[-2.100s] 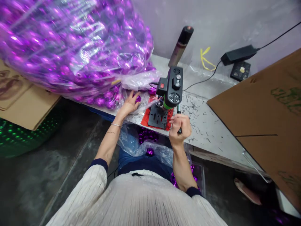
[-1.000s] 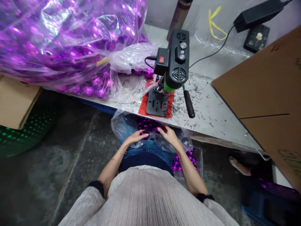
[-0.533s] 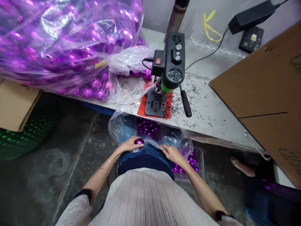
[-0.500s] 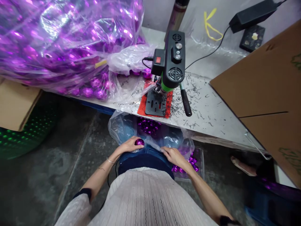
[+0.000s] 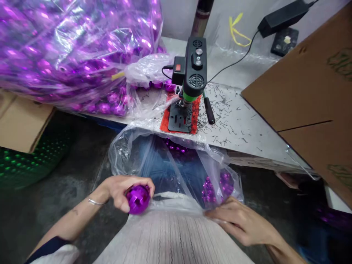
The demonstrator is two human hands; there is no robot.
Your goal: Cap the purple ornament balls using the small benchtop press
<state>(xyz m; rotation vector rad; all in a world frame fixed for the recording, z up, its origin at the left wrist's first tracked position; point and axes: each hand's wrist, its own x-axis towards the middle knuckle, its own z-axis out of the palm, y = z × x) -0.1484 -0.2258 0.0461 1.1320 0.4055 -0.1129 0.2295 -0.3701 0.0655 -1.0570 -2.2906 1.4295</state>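
Note:
My left hand (image 5: 121,190) is closed around a shiny purple faceted ball (image 5: 138,199) at the lower left of the shirt. At the right, my right hand (image 5: 240,220) pinches the edge of a clear plastic bag (image 5: 176,172), which spreads over the lap between both hands. Purple balls (image 5: 174,145) show through the plastic near the table edge, and more purple balls (image 5: 218,187) lie beyond my right hand. A small black drill press (image 5: 196,68) stands on the table above the bag, its base plate (image 5: 180,119) on a red sheet (image 5: 195,113).
A huge clear bag of purple balls (image 5: 68,55) fills the table's left side. Dark shavings (image 5: 222,110) litter the white table (image 5: 247,124). A cardboard box (image 5: 305,88) stands at the right, cardboard (image 5: 24,121) and a green basket (image 5: 33,165) at the left. A person's foot (image 5: 287,179) shows below.
Both hands have come closer to the body and moved farther apart, my left with the purple ball. The clear bag is now pulled up and spread wider over the lap.

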